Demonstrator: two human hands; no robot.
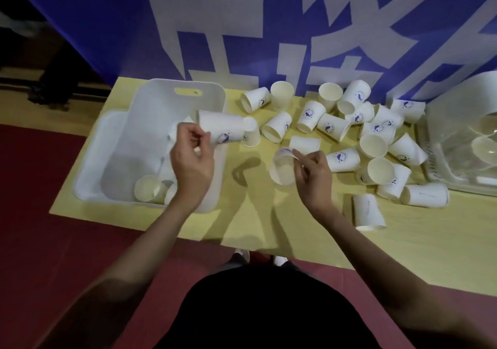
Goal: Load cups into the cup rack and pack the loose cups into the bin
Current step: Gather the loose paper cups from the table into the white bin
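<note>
Nearest, the right hand point(309, 172) pinches the rim of a blurred cup point(282, 169) above the table's point(242, 222) front middle, while farther left the left hand point(192, 155) pinches a sideways cup point(222, 128), long axis across, over the right wall of the bin point(113, 144), loose cups point(376, 138) beyond.

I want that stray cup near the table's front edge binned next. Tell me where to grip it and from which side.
The stray cup lies on its side, apart from the pile, mouth toward the front edge. Probably best to come down from above with the right hand, thumb and fingers pinching across its side wall near the stiffer rim; the wall mid-body would likely crush.
</note>
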